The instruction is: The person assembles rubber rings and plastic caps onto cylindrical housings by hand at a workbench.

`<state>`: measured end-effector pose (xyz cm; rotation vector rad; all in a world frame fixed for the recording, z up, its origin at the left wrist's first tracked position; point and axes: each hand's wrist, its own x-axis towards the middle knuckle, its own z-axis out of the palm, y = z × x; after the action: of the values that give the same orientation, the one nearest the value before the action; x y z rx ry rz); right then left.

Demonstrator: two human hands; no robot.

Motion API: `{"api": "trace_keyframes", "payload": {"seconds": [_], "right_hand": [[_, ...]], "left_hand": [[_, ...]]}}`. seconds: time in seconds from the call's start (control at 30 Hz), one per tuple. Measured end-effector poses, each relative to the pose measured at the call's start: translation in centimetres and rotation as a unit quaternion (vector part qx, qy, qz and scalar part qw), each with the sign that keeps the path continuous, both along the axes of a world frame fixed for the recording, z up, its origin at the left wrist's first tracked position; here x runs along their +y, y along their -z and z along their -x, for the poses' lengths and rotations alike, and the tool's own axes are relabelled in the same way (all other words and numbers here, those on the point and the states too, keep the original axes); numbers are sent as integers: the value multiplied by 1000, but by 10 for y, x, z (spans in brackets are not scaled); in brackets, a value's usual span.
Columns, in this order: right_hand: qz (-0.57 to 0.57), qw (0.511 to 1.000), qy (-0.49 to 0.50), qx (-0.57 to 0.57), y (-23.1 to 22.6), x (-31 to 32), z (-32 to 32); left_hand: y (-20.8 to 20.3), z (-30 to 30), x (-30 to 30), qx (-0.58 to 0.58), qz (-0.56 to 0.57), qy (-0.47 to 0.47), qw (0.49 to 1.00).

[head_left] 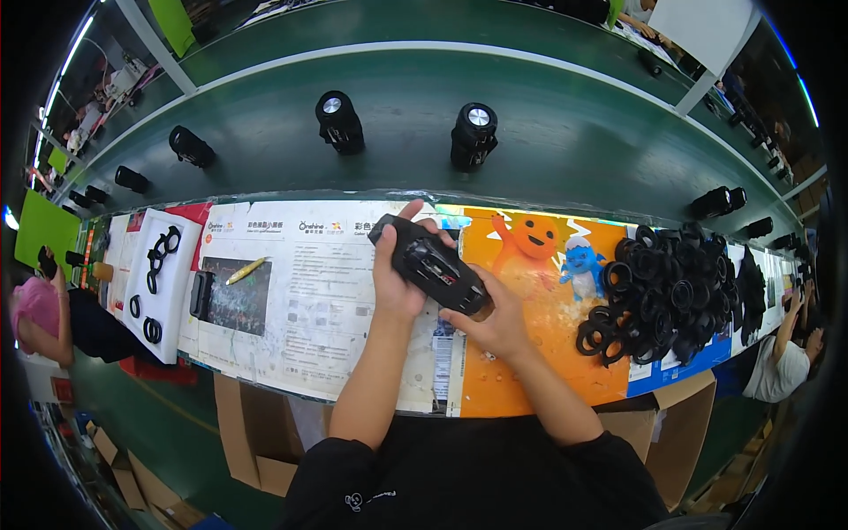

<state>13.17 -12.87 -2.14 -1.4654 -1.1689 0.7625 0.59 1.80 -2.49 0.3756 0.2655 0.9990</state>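
Both hands hold a black portable speaker [433,265] above the table, tilted with its far end to the left. My left hand [395,274] wraps round the upper left end, its fingers passing behind the body. At the lower right end, my right hand [496,320] grips the speaker, with the thumb along its near edge. A recessed panel with small parts faces up between the hands. Right of my right hand lies a large heap of black rings [676,291]. To the left, a yellow pen-like tool [247,270] rests on the table beside a small black part [201,296].
Behind the table runs a green conveyor [556,132] with several black speakers, including an upright one [474,137]. A white foam tray [146,305] holds several black rings at left. Cardboard boxes [243,433] stand below the table. Other people work at both sides.
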Motion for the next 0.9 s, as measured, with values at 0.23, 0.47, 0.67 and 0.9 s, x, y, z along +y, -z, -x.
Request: {"api": "trace_keyframes", "payload": {"seconds": [0.23, 0.47, 0.67, 0.9], "right_hand": [[7, 994, -43, 98, 10, -4, -9], [18, 981, -67, 180, 4, -7, -11], [13, 992, -57, 113, 1, -4, -5], [28, 994, -69, 82, -10, -2, -6]], "left_hand": [[11, -3, -3, -19, -164, 84, 983], [10, -5, -7, -33, -165, 102, 980], [-10, 8, -4, 43, -162, 27, 986], [-7, 14, 3, 51, -224, 37, 973]]}}
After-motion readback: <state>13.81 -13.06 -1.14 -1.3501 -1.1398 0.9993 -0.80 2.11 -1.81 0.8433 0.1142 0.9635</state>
